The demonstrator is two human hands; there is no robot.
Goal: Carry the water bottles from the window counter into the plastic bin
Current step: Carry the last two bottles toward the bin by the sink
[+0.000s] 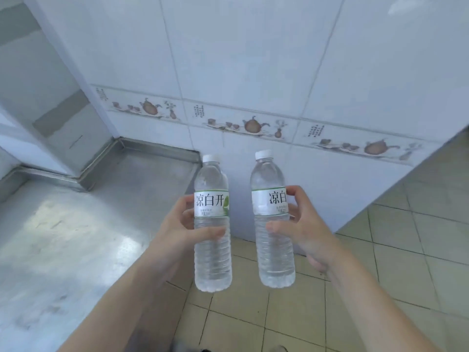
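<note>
I hold two clear water bottles upright in front of me, each with a white cap and a white-and-green label. My left hand (pixel 177 229) grips the left bottle (pixel 212 260) around its middle. My right hand (pixel 302 224) grips the right bottle (pixel 275 257) at the label. Both bottles hang in the air above the floor, just past the counter's right edge. The plastic bin is not in view.
A steel counter (pixel 76 224) fills the left side, with a raised rim along the wall. A white tiled wall (pixel 253 59) with a teapot-pattern strip stands straight ahead. Beige floor tiles (pixel 406 250) spread to the right and below.
</note>
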